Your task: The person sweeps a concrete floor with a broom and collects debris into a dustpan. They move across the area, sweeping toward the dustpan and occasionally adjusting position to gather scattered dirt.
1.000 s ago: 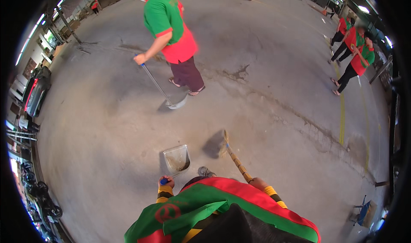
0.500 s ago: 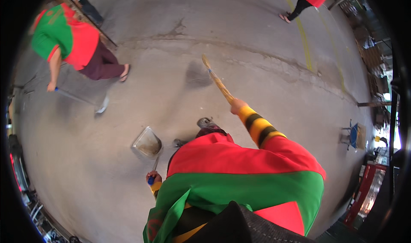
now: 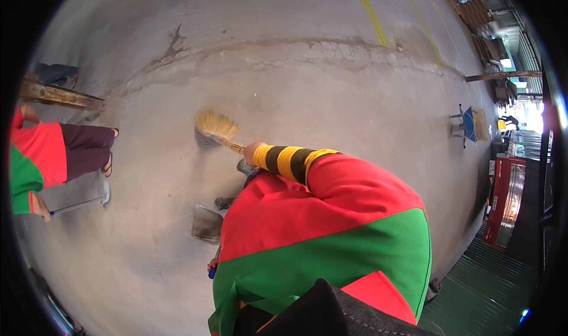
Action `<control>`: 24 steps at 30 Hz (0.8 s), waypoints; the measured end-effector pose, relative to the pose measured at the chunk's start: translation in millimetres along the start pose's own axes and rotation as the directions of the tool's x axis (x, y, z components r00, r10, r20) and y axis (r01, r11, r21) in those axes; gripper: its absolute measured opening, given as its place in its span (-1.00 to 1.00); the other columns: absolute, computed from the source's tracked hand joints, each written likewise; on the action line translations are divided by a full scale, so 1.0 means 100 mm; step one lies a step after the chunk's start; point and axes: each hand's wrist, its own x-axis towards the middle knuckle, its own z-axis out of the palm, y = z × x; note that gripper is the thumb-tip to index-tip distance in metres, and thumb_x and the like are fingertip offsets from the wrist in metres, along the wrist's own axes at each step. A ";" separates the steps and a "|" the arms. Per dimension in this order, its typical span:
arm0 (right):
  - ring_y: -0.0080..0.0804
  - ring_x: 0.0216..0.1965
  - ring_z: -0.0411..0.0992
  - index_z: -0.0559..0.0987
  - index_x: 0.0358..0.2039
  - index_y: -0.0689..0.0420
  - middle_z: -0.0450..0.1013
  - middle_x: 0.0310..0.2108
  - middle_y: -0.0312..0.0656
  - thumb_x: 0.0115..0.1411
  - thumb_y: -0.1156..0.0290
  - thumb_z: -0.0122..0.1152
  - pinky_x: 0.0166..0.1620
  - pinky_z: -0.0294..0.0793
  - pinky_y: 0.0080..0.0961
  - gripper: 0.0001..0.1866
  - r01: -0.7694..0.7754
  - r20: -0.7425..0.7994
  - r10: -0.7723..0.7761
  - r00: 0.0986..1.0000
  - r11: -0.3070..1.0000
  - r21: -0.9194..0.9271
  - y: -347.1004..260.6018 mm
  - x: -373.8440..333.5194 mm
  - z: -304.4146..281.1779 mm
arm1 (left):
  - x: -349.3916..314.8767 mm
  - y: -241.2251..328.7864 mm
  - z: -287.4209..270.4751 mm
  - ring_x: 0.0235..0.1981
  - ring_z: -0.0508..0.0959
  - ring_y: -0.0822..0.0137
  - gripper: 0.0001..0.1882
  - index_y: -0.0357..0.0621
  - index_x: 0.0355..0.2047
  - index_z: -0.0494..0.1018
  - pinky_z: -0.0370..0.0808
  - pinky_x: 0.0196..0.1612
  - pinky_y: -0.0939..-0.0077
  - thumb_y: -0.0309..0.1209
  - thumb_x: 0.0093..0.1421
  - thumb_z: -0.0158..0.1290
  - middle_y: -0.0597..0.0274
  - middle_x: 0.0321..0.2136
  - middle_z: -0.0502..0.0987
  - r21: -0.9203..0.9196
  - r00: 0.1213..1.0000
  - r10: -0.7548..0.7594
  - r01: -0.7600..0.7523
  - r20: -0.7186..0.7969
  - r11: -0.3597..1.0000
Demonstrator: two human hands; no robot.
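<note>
My right hand (image 3: 253, 152) is closed round the handle of a straw broom (image 3: 216, 125). The broom's fanned straw head points to the left, over the concrete floor, with a small dark shadow close under it. My left hand (image 3: 212, 267) is low at my left side, mostly covered by my red and green shirt, and grips the blue-ended handle of a dustpan (image 3: 207, 224). The pan is grey and shallow, lies beside my foot, and its right edge is partly covered by my clothing. Whether anything lies in the pan I cannot make out.
At the far left a co-worker (image 3: 50, 158) holds a long-handled dustpan (image 3: 105, 191) near a wooden beam (image 3: 65, 96). A long crack crosses the concrete floor (image 3: 284, 81). To the right stand a blue wheeled cart (image 3: 469, 124) and a red cabinet (image 3: 504, 200).
My right hand has swung the broom leftward and nearer, its head now spread. The view has turned, and the co-worker sits farther left. The dustpan remains in my left hand.
</note>
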 end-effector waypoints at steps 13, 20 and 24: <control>-0.08 -0.22 0.43 0.45 -0.22 0.13 0.45 -0.28 0.02 -0.13 0.38 0.11 -0.17 0.40 -0.26 -0.63 0.069 -0.184 -0.082 0.979 0.995 -0.075 0.92 -0.42 -0.89 | -0.18 -0.78 -0.57 -0.72 0.18 0.45 -0.85 -0.07 -0.68 0.17 0.14 -0.63 0.60 -0.57 -0.11 -0.11 0.37 -0.75 0.12 -0.268 0.977 0.182 -0.148 0.107 0.952; -0.12 -0.15 0.42 0.48 -0.21 0.18 0.44 -0.21 0.03 -0.05 0.34 0.05 -0.12 0.41 -0.31 -0.65 -0.061 -0.258 0.000 0.966 0.972 -0.228 0.11 0.78 -1.17 | -0.34 -1.05 -0.68 -0.72 0.31 0.46 -0.90 -0.15 -0.61 0.18 0.18 -0.68 0.63 -0.50 -0.04 -0.11 0.32 -0.73 0.22 -0.343 0.965 0.178 -0.104 0.191 0.934; -0.16 -0.14 0.42 0.49 -0.21 0.18 0.43 -0.19 -0.01 0.02 0.36 -0.02 -0.12 0.41 -0.31 -0.68 0.015 -0.073 -0.035 0.997 0.965 -0.262 -0.39 1.23 -1.16 | -0.51 -1.25 -0.59 -0.74 0.32 0.47 -0.91 -0.15 -0.55 0.18 0.19 -0.71 0.65 -0.47 -0.01 -0.13 0.31 -0.73 0.23 -0.350 0.970 0.211 -0.158 0.121 0.924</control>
